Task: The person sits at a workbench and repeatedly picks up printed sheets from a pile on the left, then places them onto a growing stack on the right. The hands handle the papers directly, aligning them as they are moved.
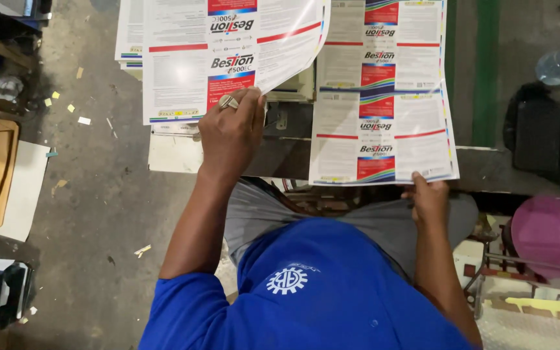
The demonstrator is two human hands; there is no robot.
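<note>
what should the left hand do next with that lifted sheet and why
Probably carry the lifted sheet on across onto the pile of printed sheets at the right. The left hand pinches its lower edge with the sheet already curled up off the left stack, while the right hand steadies the right pile's near corner, seemingly ready to square it.

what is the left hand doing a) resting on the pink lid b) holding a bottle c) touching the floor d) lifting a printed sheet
d: the left hand grips the edge of a printed sheet, whose corner curls up off the stack, while the right hand holds the near edge of a second sheet.
</note>
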